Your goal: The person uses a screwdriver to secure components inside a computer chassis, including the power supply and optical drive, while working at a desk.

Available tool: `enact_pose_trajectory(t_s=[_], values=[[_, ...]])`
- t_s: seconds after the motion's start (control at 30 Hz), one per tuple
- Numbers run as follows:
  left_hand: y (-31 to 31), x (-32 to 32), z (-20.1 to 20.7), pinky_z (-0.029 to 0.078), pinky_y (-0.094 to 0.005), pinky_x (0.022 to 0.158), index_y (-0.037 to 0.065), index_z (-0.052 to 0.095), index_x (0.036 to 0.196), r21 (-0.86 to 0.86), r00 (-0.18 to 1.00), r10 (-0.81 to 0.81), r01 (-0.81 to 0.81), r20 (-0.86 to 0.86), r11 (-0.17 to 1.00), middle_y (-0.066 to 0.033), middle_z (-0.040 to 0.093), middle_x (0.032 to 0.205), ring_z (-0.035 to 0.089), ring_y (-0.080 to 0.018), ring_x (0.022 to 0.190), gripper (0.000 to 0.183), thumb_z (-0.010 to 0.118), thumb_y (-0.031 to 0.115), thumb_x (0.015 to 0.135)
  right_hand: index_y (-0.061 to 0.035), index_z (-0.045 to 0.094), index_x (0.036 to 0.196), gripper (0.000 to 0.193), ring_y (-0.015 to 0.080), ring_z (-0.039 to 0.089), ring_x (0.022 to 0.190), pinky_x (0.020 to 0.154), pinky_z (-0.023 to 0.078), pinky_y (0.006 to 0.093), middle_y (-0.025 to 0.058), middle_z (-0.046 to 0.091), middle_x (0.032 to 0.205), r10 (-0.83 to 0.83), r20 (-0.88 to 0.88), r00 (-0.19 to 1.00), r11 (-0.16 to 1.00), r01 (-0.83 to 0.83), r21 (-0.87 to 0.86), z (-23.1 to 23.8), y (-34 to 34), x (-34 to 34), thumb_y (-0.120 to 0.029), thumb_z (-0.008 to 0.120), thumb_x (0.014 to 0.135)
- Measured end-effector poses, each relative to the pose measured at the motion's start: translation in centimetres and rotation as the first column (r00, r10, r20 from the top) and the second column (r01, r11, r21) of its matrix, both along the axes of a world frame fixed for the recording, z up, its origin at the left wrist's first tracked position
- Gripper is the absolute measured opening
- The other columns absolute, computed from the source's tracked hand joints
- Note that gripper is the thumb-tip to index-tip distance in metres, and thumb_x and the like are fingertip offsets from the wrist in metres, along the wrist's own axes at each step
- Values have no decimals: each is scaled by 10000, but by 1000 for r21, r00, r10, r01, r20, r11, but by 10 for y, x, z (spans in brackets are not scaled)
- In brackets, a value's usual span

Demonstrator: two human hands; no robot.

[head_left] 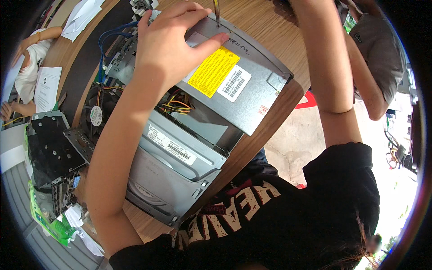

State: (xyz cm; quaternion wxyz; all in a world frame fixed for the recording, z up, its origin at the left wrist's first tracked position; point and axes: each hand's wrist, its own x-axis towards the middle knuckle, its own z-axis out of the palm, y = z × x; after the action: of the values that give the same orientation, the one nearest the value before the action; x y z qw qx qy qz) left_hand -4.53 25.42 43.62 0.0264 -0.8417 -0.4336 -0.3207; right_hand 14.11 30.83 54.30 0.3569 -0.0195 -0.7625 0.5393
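Note:
My left hand [164, 49] lies spread over a grey metal box with a yellow label [213, 72], thumb and fingers apart on its top. The box also bears a white barcode sticker and sits on an opened computer case [189, 153]. Between my thumb and index finger, near the box's far edge, a thin screwdriver shaft [217, 13] stands almost upright, its tip against the metal. My right forearm [321, 54] reaches up past the upper edge, and that hand is out of the picture, as is the screwdriver's handle.
Coloured wires [180, 104] and a black fan [95, 112] show inside the case. Beside it on the left lie a black metal part [51, 148] and a green bag [49, 225]. Other people are close by, a grey sleeve [380, 45] right and a white shirt [31, 67] left.

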Motion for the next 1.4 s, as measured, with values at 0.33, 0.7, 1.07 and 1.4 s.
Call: enact_pose_trajectory(t_s=[0.33, 0.7, 1.07, 1.4], values=[[-4, 4, -3, 396, -394, 978, 83, 711, 1094, -29, 997, 37, -35, 73, 999, -15, 677, 1062, 658, -190, 975, 420, 788, 334, 767, -127, 497, 705, 367, 50, 344, 382, 369, 289, 216, -32, 438, 539, 367, -75, 927, 912, -375, -167, 3, 25, -34, -305, 450, 1022], [-8, 2, 1, 488, -379, 913, 35, 571, 1249, -130, 975, -19, 49, 222, 990, -151, 618, 1218, 628, -285, 1058, 585, 805, 275, 770, -132, 496, 704, 373, 47, 328, 363, 349, 272, 214, -37, 428, 521, 544, -194, 816, 774, -578, -258, -7, 44, -52, -313, 446, 1027], [-4, 3, -7, 453, -384, 1023, -9, 352, 1446, -358, 937, -30, 162, 348, 920, -224, 541, 1333, 552, -284, 1225, 761, 760, 218, 846, -137, 495, 703, 379, 44, 312, 344, 328, 254, 212, -42, 419, 502, 618, -278, 735, 679, -678, -281, 0, 56, -50, -320, 441, 1031], [1, 0, -14, 436, -351, 1025, -89, 309, 1456, -576, 881, 93, 219, 463, 787, -295, 546, 1310, 566, -336, 1223, 990, 779, 461, 781, -134, 486, 693, 370, 35, 295, 347, 336, 241, 209, -46, 414, 504, 484, -293, 825, 763, -561, -321, 2, 41, -41, -324, 491, 1010]])
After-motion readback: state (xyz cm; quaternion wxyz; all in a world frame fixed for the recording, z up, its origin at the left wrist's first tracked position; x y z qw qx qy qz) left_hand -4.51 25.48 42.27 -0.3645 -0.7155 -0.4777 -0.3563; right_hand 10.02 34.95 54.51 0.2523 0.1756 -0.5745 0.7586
